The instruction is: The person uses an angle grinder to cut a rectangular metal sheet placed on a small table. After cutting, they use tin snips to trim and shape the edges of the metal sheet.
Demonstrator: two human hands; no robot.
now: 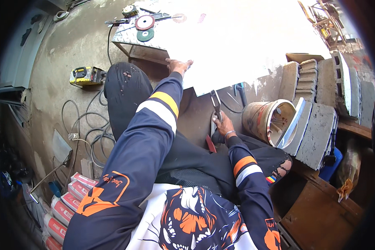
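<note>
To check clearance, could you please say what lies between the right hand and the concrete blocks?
Between the right hand and the concrete blocks, the head view shows a bucket and a pale strip.

Left hand (179, 66) at near edge of glare-white sheet (227, 56). Right hand (223, 124) grips pliers-like tool (216, 107), tips by sheet edge. Bucket (253, 117) to the right; red-rimmed disc (145, 22) upper left.
</note>
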